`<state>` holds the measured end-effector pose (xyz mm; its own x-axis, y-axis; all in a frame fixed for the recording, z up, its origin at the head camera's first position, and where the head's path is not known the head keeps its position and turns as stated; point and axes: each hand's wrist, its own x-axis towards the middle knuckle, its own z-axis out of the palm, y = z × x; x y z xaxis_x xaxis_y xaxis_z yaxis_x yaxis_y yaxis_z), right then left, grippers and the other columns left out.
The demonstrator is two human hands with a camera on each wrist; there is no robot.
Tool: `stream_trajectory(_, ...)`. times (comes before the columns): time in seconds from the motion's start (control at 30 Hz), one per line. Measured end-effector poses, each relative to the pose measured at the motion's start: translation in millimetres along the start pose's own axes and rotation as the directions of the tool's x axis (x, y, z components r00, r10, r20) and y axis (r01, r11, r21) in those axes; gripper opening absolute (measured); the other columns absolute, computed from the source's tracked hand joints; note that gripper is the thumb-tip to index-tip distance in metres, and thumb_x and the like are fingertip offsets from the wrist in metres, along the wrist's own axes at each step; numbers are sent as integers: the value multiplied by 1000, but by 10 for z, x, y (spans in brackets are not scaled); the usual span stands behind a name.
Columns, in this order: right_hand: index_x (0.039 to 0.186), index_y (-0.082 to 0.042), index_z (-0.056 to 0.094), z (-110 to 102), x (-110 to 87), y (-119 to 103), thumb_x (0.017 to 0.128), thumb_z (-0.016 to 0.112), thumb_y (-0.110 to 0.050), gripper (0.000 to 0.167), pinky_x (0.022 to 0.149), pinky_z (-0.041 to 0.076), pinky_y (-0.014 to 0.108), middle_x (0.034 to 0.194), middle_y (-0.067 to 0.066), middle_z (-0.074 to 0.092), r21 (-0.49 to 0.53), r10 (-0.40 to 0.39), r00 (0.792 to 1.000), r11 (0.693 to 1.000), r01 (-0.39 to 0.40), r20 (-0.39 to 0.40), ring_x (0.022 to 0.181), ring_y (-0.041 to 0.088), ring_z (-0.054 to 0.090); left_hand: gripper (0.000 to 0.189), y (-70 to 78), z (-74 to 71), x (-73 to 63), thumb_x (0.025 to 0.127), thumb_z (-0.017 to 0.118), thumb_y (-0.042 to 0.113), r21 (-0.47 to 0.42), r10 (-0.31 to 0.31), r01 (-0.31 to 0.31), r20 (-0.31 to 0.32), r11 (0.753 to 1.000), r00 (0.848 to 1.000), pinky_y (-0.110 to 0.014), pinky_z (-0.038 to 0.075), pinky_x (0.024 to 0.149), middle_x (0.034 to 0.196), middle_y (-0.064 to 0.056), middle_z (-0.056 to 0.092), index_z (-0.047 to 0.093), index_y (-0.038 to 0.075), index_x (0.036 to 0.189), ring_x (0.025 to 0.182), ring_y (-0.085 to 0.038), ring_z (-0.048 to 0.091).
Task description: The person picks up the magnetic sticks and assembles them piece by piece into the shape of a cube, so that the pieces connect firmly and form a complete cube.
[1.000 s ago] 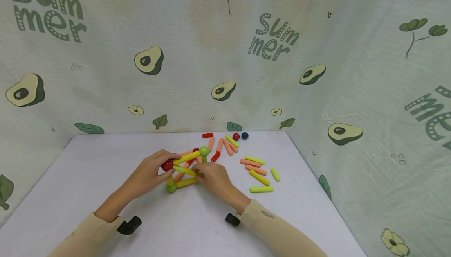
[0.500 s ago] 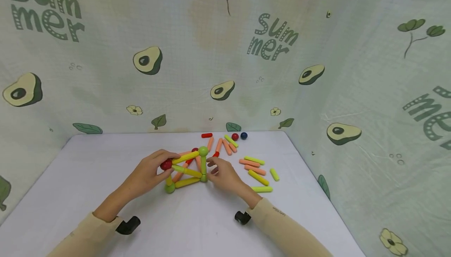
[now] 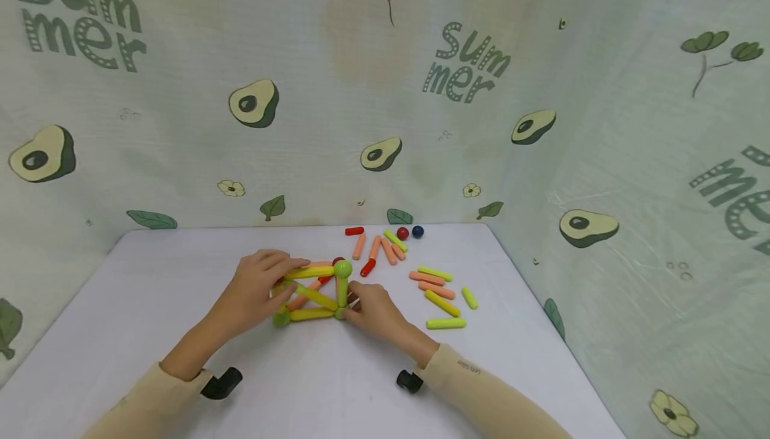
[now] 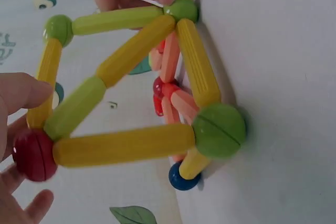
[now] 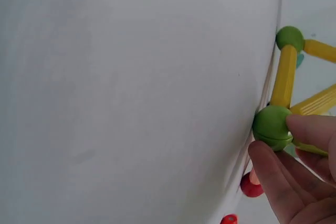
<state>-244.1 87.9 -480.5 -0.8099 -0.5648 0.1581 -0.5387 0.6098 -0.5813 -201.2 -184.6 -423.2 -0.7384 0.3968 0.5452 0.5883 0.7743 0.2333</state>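
Note:
A frame of magnetic sticks and balls [image 3: 311, 315] stands on the white table. In the left wrist view its front side shows a red ball [image 4: 34, 154], several green balls [image 4: 219, 130] and yellow sticks, with a yellow-and-lime diagonal [image 4: 100, 82] across it. My left hand [image 3: 255, 285] holds the upper left corner, thumb against a yellow stick [image 4: 48, 77] and fingers around behind the red ball. My right hand [image 3: 375, 309] pinches the lower right green ball [image 5: 272, 124] between thumb and fingers. Coral sticks [image 4: 170, 56] and a blue ball [image 4: 184, 176] show behind the front side.
Loose coral sticks [image 3: 388, 250], red sticks [image 3: 355, 231], a red ball [image 3: 402, 233] and a dark blue ball [image 3: 418, 232] lie at the back. To the right are lime sticks [image 3: 446, 323] and a yellow stick [image 3: 442, 303]. A printed cloth [image 3: 325, 91] hangs behind the table.
My right hand let go of the diagonal, drew back to the right, then closed on the lower right green ball. The frame shifted slightly left, its upper right ball lower in view.

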Motion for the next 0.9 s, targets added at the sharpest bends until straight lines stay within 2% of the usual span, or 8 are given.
stream_trajectory(0.1,108,-10,68,49,0,-62,94,84,-16,22,75,56,15,104,7,78,5,-3,1000,1000,3,-11,84,6,74,50,103,43,53,84,90,15,88,42,-37,-56,995,998,-61,40,94,117,-4,77,73,20,131,121,-32,57)
stream_trajectory(0.23,106,-12,67,113,11,-122,93,85,-16,22,75,56,15,104,4,78,1,-13,1000,1000,13,-14,85,5,73,54,216,126,90,80,95,21,149,60,-43,-107,988,992,-53,38,83,109,-3,77,75,20,130,116,-32,56)
stream_trajectory(0.37,109,-12,68,98,25,-159,94,84,-17,23,76,56,15,105,2,78,-9,-20,1000,1000,20,17,87,6,73,51,278,205,101,78,97,24,167,61,-38,-133,985,989,-45,48,82,107,-3,76,77,17,125,108,-30,57)
stream_trajectory(0.5,121,-10,71,-57,94,-108,95,81,-12,27,79,57,18,114,6,76,-13,-29,996,999,31,83,90,10,72,46,315,244,108,80,96,27,160,38,-18,-126,987,991,-40,57,83,109,-4,74,78,15,121,106,-28,57)
stream_trajectory(0.57,130,-10,70,-156,172,-57,97,79,-9,35,85,58,22,124,6,73,-59,-34,995,997,39,93,97,14,71,46,327,245,105,80,95,27,157,20,0,-123,988,992,-40,58,83,110,-4,74,78,14,121,107,-28,57)
stream_trajectory(0.7,142,-13,65,-293,405,52,99,77,-10,45,108,52,35,144,6,63,-196,-68,993,977,85,93,126,22,63,46,336,234,93,79,96,26,147,6,13,-129,989,992,-41,59,82,109,-4,74,78,14,120,107,-28,57)
stream_trajectory(0.8,144,-16,64,-317,573,139,99,77,-13,47,120,42,41,155,7,56,-245,-103,983,960,139,153,144,24,51,46,337,239,84,79,96,25,138,16,3,-134,990,991,-41,59,82,109,-3,74,78,15,120,106,-28,58)
stream_trajectory(0.9,146,-18,64,-301,710,208,99,78,-15,49,122,39,40,160,7,52,-266,-125,966,946,184,226,149,25,46,45,333,234,73,81,95,25,133,18,0,-133,991,991,-41,58,82,109,-3,73,78,15,121,106,-28,57)
